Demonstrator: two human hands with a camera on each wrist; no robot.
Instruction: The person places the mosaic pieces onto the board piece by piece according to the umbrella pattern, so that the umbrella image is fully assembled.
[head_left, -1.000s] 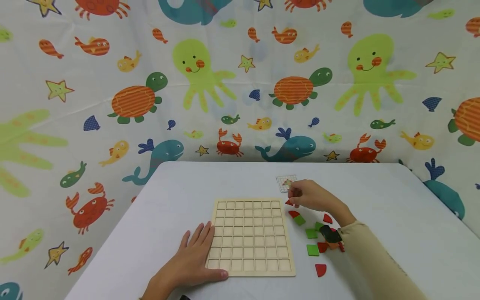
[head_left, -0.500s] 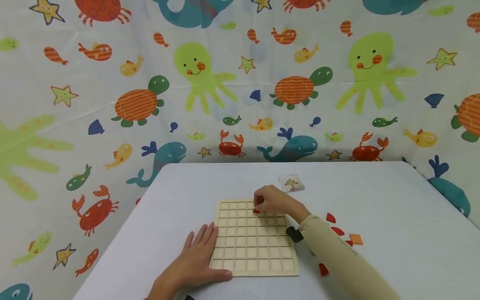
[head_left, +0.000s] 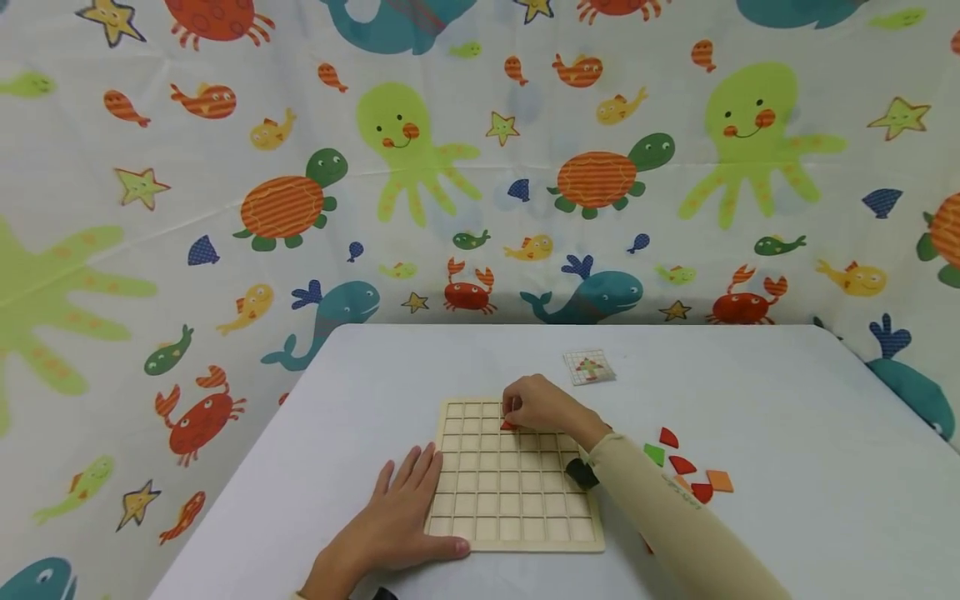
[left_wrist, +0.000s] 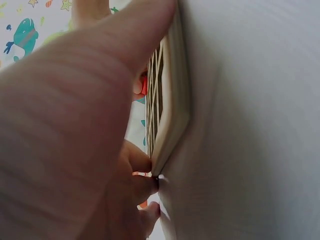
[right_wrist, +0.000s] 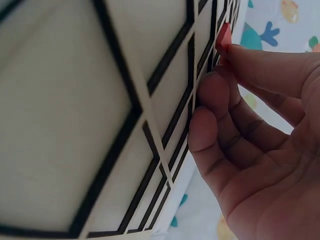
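Note:
A wooden grid board (head_left: 517, 546) lies on the white table. My left hand (head_left: 397, 521) rests flat beside its left edge, fingers straight, the thumb at the near left corner; the left wrist view shows the thumb and fingertips against the board's rim (left_wrist: 175, 115). Over the board's upper rows, my right hand (head_left: 543, 406) pinches a small red piece (head_left: 507, 426) between thumb and finger. In the right wrist view the red piece (right_wrist: 225, 39) is at the grid surface, the other fingers curled close to the board.
Right of the board lie several loose pieces: red quarter shapes (head_left: 668, 437), a green square (head_left: 654, 454) and orange squares (head_left: 720, 481), some partly behind the right sleeve (head_left: 682, 517). A card with a printed pattern (head_left: 589, 367) lies behind the board. A patterned curtain hangs behind the table.
My right hand has moved left from beside the board, carrying the red piece over the upper grid, and over the last half second has shifted only slightly. The left hand stays at the edge.

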